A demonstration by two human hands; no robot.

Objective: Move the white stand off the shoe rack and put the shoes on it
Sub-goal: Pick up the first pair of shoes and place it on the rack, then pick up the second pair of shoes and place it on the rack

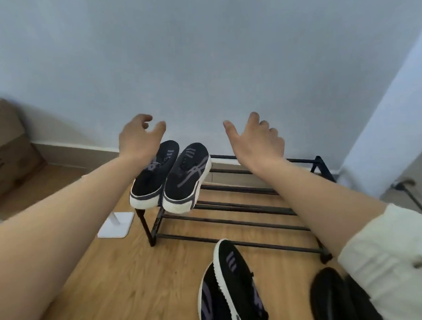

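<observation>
Black metal bars are making up the shoe rack (234, 207), which is standing on the wooden floor (128, 274) below both raised hands. The left hand (139, 136) is hovering open with fingers loosely curled, gripping nothing. The right hand (256, 140) is also spreading open and empty, thumb pointing toward the left hand. Just beneath the left hand, a pair of dark shoes (171, 176) with white soles is sitting side by side on the rack's left end, toes overhanging the front bar. Below the left forearm, the white stand (116, 224) is resting on the floor just beside the rack's left leg. Nearer the person, under the right forearm, another dark shoe (232, 288) is lying on the floor in front of the rack. A cardboard box (6, 148) is sitting far left of the left hand.
</observation>
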